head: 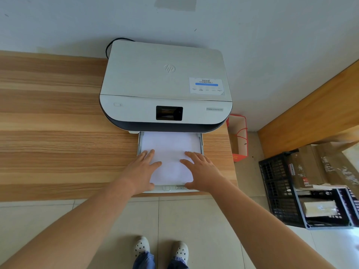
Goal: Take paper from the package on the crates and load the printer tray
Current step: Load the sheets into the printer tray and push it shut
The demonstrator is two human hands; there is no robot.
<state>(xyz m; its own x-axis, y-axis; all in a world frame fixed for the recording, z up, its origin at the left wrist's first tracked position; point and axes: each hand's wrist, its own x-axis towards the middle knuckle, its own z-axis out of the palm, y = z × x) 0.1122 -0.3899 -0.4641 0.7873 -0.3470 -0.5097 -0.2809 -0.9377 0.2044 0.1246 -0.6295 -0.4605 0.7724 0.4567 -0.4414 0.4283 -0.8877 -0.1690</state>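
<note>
- Both forearms reached in from the bottom corners, cut off by the frame edges before the elbows; below them, two white perforated clogs and blue trouser hems stood on pale floor tiles, the legs cut off at the bottom edge.
- On the white paper, the left hand lay flat with fingers spread wide, gripping nothing; its thumb side hid the near left corner of the sheet stack.
- Likewise flat and splayed, the right hand pressed on the paper's right part and covered the near right corner.
- That paper was a smooth, bright white rectangular stack lying inside the pulled-out printer tray, its far end running under the printer.
- Small embossed marks on the tray's front lip were too small to read.
- Rounded and matte white above a dark curved base, the printer carried a small black screen and a label with unreadable text.
- It sat on a wood-grain desk with streaky brown bands.
- Off to the right, black lattice plastic crates held blurred boxes, partly cut off by the frame; the paper package there could not be made out.
</note>
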